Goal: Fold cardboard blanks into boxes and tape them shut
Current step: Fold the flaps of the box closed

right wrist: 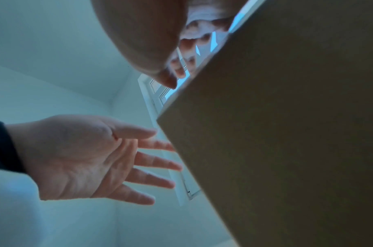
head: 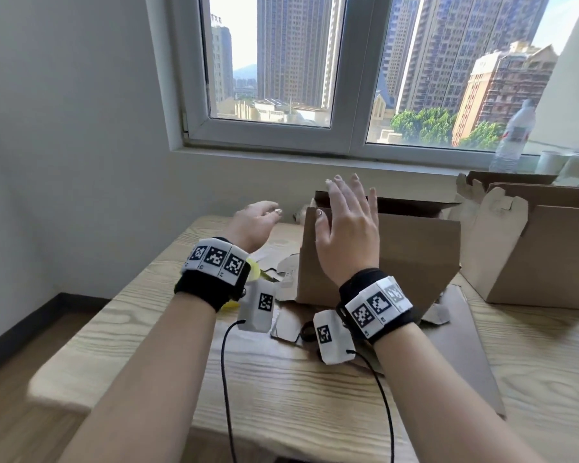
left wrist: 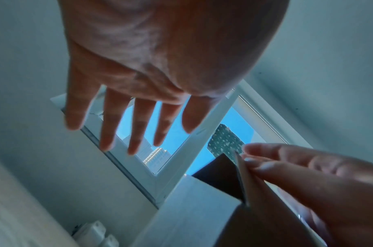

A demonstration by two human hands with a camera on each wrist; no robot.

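At the wooden table point(head: 281, 389) under the window point(head: 348, 78): both hands loose around an upright cardboard box point(head: 415, 259).

Box stands open-topped near the table's far edge, its plain front panel facing the person. Right hand point(head: 348, 232) raised in front of the box's upper left corner, fingers straight and spread, gripping nothing; from the left wrist view its fingertips point(left wrist: 253, 160) lie close against the top edge of a panel, contact uncertain. Left hand point(head: 253, 222) hovers just left of the box, palm turned inward, fingers relaxed, clear of the cardboard. More folded cartons point(head: 528, 248) stand to the right; flat blanks point(head: 455, 345) and offcut scraps point(head: 286, 272) lie beneath the wrists. A plastic bottle point(head: 515, 135) sits on the sill.
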